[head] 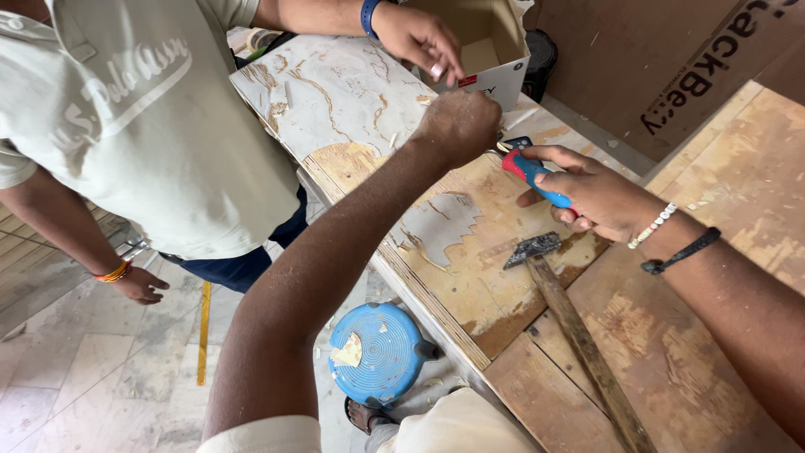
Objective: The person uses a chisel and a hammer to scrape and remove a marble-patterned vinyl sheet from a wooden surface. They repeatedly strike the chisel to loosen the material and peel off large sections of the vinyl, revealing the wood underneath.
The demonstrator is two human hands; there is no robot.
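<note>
a wooden-handled hammer (579,331) lies on the plywood board (503,294), head near the right hand (599,197). that hand's fingers wrap round red-and-blue pliers (530,172), jaws pointing at the left hand (459,126), which is curled into a fist on the board. farther off, a co-worker's hand (419,38) reaches into a cardboard box (495,50).

Pale stone floor tiles (75,377) with grey veining cover the ground at lower left, lit by soft, even daylight. A blue round plastic stool (375,352) stands on them beside the worn plywood desk (671,369). A yellow strip (204,331) lies on the tiles. Brown cardboard sheets (637,59) lean behind the desk at upper right
</note>
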